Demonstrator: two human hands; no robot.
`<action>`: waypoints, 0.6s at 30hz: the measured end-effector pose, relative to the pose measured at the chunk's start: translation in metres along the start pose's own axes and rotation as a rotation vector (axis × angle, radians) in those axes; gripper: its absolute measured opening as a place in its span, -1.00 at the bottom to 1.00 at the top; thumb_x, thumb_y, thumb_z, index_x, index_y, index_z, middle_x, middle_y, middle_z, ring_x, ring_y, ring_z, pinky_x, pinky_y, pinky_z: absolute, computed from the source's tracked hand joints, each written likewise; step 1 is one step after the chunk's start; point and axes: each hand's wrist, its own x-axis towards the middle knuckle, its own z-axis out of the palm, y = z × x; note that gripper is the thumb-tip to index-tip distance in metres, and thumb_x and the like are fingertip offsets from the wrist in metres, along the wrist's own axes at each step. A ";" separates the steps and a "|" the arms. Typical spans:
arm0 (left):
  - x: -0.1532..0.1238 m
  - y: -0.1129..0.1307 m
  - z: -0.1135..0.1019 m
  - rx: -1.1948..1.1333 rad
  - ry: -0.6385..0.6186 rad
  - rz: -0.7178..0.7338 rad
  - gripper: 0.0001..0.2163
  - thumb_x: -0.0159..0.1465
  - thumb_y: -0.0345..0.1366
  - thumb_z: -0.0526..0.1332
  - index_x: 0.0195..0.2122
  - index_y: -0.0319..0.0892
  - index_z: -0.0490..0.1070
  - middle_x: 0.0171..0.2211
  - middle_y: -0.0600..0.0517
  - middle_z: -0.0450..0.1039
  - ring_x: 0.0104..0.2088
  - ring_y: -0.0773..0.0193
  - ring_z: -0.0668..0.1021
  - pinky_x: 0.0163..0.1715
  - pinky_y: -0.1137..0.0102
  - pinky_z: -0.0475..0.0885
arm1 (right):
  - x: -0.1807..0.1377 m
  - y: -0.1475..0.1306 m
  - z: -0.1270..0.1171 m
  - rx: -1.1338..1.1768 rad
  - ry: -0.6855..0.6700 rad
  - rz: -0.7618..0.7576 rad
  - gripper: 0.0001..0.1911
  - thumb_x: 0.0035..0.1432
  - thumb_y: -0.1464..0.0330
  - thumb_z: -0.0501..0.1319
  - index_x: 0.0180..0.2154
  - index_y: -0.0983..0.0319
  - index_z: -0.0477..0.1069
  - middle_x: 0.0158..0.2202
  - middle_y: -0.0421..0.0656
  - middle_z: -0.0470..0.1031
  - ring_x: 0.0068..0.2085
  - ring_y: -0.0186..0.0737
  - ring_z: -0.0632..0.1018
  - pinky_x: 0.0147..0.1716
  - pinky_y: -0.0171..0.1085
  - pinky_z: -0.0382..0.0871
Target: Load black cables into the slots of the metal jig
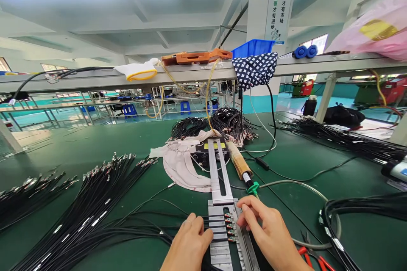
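A slotted metal fixture (219, 214) lies in front of me, with several black cables (152, 230) laid across it side by side. Their stripped ends with small connectors (230, 227) line up along its slot. My left hand (190, 239) is closed over the cables at the fixture's left edge, fingers curled down. At the right rail, my right hand (265, 226) has its thumb and fingers pinched together close to the connectors; whatever is between the fingertips is hidden. A long slotted metal plate (219, 173) extends from the fixture's far end toward a black control box (202, 159).
Cable bundles lie left (104, 190), right (356, 216) and in coils (232, 125) behind. A pale cloth (178, 165), a wrapped tool handle with green tip (253, 188) and red-handled pliers (313, 254) rest on the green table (140, 135). A shelf (190, 74) crosses above.
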 end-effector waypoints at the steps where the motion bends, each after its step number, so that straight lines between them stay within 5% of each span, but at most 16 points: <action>1: 0.000 0.000 0.001 -0.012 0.004 -0.004 -0.83 0.27 -0.53 0.02 -0.31 -0.24 0.38 -0.23 -0.14 0.38 -0.20 0.10 0.42 -0.07 0.15 0.37 | 0.000 0.000 0.000 -0.002 0.002 -0.003 -0.69 0.38 0.13 -0.04 -0.24 0.14 0.35 -0.51 -0.25 0.52 -0.48 -0.18 0.50 -0.45 -0.30 0.30; 11: -0.002 -0.003 0.008 -0.359 0.109 0.004 -0.75 0.22 -0.65 0.02 -0.26 -0.23 0.38 -0.23 -0.05 0.43 -0.19 0.15 0.43 -0.14 0.29 0.32 | -0.005 -0.010 0.008 -0.101 -0.042 -0.136 -0.75 0.38 0.26 -0.05 -0.25 0.15 0.34 -0.48 -0.26 0.50 -0.48 -0.22 0.51 -0.44 -0.32 0.28; 18: -0.001 -0.003 0.019 -0.163 0.211 0.106 -0.82 0.26 -0.54 0.07 -0.32 -0.19 0.42 -0.30 -0.02 0.41 -0.28 0.18 0.42 -0.23 0.32 0.35 | -0.014 0.000 0.025 -0.424 -0.203 -0.437 -0.76 0.30 0.48 -0.04 -0.19 0.17 0.38 -0.34 -0.12 0.55 -0.36 -0.15 0.58 -0.37 -0.31 0.41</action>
